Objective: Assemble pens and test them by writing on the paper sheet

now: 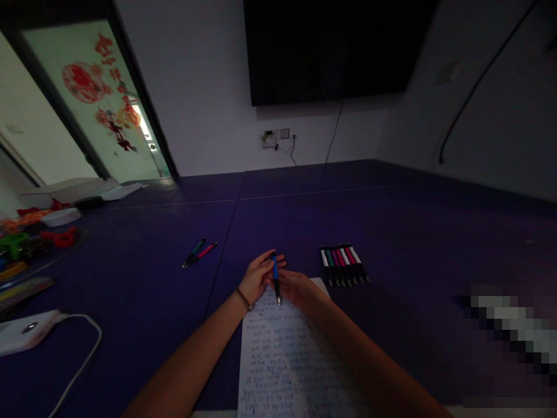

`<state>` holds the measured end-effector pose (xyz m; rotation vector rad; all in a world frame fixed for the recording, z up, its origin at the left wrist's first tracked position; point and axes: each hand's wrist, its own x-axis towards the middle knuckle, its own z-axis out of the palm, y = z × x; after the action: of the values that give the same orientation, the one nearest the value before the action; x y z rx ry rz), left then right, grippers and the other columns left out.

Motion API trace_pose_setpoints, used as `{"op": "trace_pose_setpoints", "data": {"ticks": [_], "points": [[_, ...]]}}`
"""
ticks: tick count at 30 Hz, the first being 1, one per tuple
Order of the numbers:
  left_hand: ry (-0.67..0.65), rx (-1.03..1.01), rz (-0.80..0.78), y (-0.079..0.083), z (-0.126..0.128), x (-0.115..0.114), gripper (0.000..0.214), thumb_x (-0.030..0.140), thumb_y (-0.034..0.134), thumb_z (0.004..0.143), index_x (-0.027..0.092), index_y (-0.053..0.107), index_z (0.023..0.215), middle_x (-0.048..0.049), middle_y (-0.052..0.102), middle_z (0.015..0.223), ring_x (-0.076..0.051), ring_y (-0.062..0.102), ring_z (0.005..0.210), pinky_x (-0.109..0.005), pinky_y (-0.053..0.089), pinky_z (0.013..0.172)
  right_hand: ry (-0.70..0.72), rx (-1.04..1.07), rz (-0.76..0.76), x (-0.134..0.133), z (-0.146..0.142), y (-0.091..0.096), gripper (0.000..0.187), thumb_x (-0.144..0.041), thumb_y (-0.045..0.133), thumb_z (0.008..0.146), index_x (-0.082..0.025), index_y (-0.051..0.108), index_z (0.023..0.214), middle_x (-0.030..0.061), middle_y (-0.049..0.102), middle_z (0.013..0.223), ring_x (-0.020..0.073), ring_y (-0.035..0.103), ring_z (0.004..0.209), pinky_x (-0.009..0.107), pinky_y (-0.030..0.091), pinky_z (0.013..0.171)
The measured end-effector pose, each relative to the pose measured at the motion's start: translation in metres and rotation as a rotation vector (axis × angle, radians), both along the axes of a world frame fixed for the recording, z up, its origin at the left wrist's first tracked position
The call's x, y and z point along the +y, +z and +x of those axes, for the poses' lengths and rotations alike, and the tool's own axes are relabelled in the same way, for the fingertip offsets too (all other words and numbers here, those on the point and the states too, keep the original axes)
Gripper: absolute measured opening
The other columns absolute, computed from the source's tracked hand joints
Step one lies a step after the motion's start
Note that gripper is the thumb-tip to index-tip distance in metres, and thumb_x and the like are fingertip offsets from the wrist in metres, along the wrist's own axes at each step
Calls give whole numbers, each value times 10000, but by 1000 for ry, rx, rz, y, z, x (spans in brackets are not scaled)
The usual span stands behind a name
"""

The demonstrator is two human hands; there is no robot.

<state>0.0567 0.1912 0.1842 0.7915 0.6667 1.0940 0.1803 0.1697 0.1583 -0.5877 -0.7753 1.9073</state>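
Both of my hands meet at the top of a handwritten sheet of paper [282, 360] on the dark blue table [391, 220]. A blue pen [275, 276] is held between them, tip pointing down at the paper. My left hand [256, 277] has its fingers closed on the pen's upper barrel. My right hand [296, 287] grips the pen lower down. A row of several pens [343, 264] with pink, green and white barrels lies just right of my hands. Two more pens [199, 253], one green and one pink, lie to the left.
A white device with a cable [26, 331] sits at the near left. Colourful scissors and stationery [30, 244] crowd the far left edge, with white papers [87, 188] behind. A dark screen [331, 46] hangs on the wall. A pixelated patch [509, 342] covers the right.
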Motion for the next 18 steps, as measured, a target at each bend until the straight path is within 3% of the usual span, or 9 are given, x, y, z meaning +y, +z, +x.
{"op": "trace_pose_setpoints", "data": {"ticks": [7,18], "points": [[-4,-27,20,-4,-1,2,386,122,526,732,145,463,1112,-152,546,1097,-214,557,948,-241,482,687,-16,23,-24,-2,0,4,171,-279,532,738,-154,627,806,84,647,838,162,585,837,331,379,854],[-23,19,38,-3,-1,1,532,60,581,666,149,425,1166,-139,572,1058,-199,568,923,-234,478,693,-34,-2,26,-2,0,8,226,-169,661,595,-136,637,817,23,644,767,89,572,680,219,406,711]]}}
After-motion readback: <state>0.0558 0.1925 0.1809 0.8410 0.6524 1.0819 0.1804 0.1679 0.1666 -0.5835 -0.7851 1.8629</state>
